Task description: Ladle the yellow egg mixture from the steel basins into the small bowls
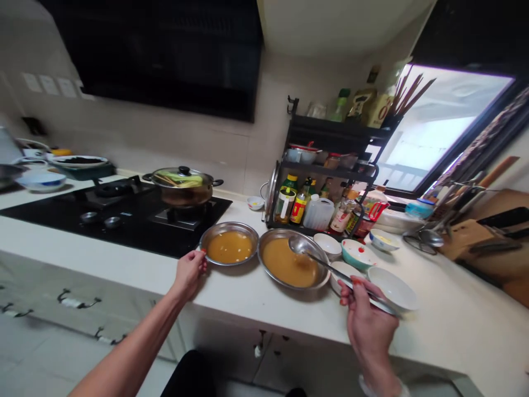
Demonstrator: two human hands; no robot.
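Observation:
My right hand is closed round the handle of a metal ladle. The ladle's bowl hangs over the right-hand steel dish, which holds brownish-orange liquid. Closed at the rim of the other steel dish, my left hand pinches its left edge. Orange liquid with a few pale bits fills that dish. The two dishes stand side by side on the white counter, their rims close together or touching.
A lidded pot stands on the black gas hob. Several bowls sit right of the dishes. Behind them rises a black rack with bottles. A knife block is at far right; the range hood overhangs.

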